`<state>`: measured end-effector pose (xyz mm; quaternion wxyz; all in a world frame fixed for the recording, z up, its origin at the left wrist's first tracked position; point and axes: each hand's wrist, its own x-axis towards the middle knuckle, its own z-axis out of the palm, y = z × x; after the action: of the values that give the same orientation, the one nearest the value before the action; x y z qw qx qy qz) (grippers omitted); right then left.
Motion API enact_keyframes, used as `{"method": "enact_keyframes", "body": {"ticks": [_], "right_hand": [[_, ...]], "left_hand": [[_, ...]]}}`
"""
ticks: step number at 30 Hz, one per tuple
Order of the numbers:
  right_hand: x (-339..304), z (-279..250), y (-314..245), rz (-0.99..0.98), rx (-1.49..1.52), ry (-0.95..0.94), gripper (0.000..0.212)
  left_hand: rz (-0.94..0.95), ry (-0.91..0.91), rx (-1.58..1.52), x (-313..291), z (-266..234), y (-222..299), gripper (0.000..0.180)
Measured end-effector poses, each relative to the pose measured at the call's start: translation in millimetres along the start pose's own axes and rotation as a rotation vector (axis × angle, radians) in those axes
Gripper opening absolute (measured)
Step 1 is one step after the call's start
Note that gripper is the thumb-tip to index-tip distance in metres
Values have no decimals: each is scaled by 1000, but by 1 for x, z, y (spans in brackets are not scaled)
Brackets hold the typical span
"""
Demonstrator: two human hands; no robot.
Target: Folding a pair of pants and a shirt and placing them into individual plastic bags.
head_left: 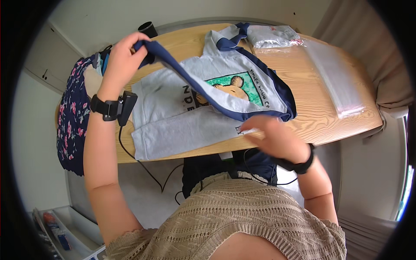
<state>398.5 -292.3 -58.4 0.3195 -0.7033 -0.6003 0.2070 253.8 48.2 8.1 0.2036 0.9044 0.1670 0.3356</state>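
A light grey sweatshirt (167,93) with navy panels and a bear print on a green square lies spread on the table. My left hand (125,54) is raised over its far left side, fingers closed around the navy end of one sleeve (195,84). From there the sleeve stretches slantwise across the print to the garment's near right side. My right hand (279,138), slightly blurred, hovers at that near right edge with thumb and fingers apart. Its fingertips are close to the cloth; whether they touch it I cannot tell. The other sleeve is bent at the far side.
A folded garment in a clear bag (275,37) lies at the far right, beside flat clear plastic bags (333,78). Floral dark cloth (76,117) hangs over the table's left end. A black cup (147,29) stands at the back. A cable (138,162) trails from my left wrist.
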Motion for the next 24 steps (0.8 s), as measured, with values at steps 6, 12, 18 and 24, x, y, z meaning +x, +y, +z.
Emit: {"method": "enact_keyframes", "body": {"ticks": [6, 12, 18, 24], "right_hand": [[35, 71, 29, -77, -220, -8, 53], [68, 86, 40, -25, -166, 210, 63], [34, 69, 35, 120, -375, 56, 46], [-26, -21, 56, 208, -174, 62, 35]], "left_hand": [[8, 73, -159, 9, -7, 30, 12], [247, 54, -79, -19, -34, 52, 18], [175, -121, 94, -98, -53, 21, 33], [-574, -212, -339, -241, -26, -55, 33]]}}
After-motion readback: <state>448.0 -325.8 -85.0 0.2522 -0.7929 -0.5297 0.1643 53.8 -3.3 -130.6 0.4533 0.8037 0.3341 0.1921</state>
